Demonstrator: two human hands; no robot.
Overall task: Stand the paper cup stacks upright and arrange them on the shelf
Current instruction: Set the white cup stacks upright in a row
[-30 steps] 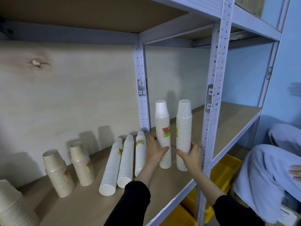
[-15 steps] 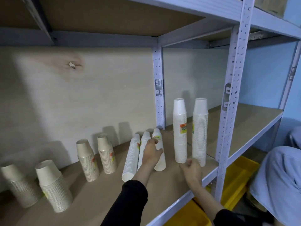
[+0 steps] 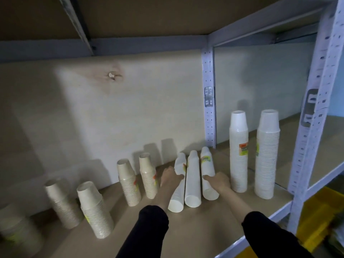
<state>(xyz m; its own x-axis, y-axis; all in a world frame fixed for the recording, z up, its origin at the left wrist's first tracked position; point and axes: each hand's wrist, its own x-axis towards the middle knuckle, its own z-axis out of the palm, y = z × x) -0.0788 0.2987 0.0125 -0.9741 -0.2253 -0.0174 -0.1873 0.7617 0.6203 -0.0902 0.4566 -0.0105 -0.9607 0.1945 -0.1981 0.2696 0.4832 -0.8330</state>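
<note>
Three white cup stacks lie side by side on the wooden shelf (image 3: 204, 228), mouths toward me. My left hand (image 3: 170, 176) wraps around the left lying stack (image 3: 176, 200). The middle lying stack (image 3: 192, 181) is untouched. My right hand (image 3: 218, 181) clasps the right lying stack (image 3: 207, 164) from its right side, thumb across it. Two tall white stacks (image 3: 239, 151) (image 3: 267, 155) stand upright to the right. Shorter beige stacks (image 3: 128, 183) (image 3: 149, 177) (image 3: 95, 209) (image 3: 61, 202) stand upside down to the left.
A perforated metal post (image 3: 209, 101) rises behind the lying stacks and a front post (image 3: 312, 131) stands right of the tall stacks. A plywood back wall (image 3: 93, 112) closes the shelf. A yellow bin (image 3: 318, 211) sits below right. Another beige stack (image 3: 14, 226) is blurred at far left.
My left hand shifted from the right lying stack to the left one. My right hand left the upright white stack and came onto the right lying stack. The view swung left.
</note>
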